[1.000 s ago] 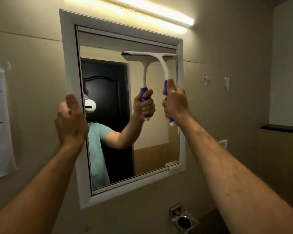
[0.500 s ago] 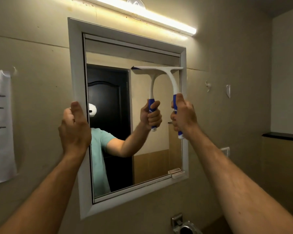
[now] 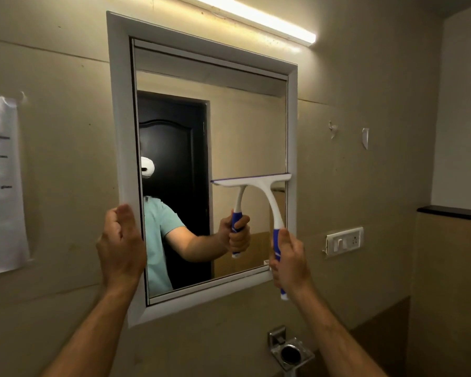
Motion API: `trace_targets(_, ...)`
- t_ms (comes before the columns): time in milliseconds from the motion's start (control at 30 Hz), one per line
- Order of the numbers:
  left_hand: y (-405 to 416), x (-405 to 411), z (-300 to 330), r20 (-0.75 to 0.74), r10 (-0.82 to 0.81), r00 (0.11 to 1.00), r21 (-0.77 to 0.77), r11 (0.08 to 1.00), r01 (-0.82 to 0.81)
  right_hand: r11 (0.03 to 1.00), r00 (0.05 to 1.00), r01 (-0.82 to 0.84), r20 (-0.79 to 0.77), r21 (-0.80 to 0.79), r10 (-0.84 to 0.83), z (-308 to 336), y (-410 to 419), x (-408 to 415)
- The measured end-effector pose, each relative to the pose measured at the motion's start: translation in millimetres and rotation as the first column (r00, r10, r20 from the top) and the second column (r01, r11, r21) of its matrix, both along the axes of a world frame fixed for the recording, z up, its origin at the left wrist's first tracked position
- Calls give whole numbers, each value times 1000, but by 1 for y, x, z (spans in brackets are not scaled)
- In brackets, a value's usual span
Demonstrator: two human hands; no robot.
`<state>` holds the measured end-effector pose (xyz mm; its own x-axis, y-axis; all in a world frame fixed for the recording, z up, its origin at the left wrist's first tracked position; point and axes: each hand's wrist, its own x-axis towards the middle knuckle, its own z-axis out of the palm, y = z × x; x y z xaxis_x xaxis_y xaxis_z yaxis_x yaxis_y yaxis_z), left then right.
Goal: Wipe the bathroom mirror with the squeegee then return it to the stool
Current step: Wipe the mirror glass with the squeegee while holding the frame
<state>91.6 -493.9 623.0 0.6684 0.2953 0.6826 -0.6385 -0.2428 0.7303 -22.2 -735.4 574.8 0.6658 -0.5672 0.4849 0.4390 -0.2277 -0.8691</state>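
Right hand (image 3: 290,261) grips the squeegee (image 3: 259,186), blade midway down the mirror's (image 3: 245,131) right edge; left hand (image 3: 120,246) lies open on its frame. Wiping unfinished; stool unseen.

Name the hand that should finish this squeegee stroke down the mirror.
Right. The right hand already grips the squeegee, blade against the mirror. The left hand is on the frame's left edge.
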Motion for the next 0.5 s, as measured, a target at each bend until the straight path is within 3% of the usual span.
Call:
trace_targets(67,-10,2,-12,12,-73,997,-61,995,74,1000,1000,-15,-21,4,15,-14,0,-4)
trace_targets(500,-12,10,-24,33,8,999,-23,1000,-8,998,984,-12,-177,67,24,-108,-1,-20)
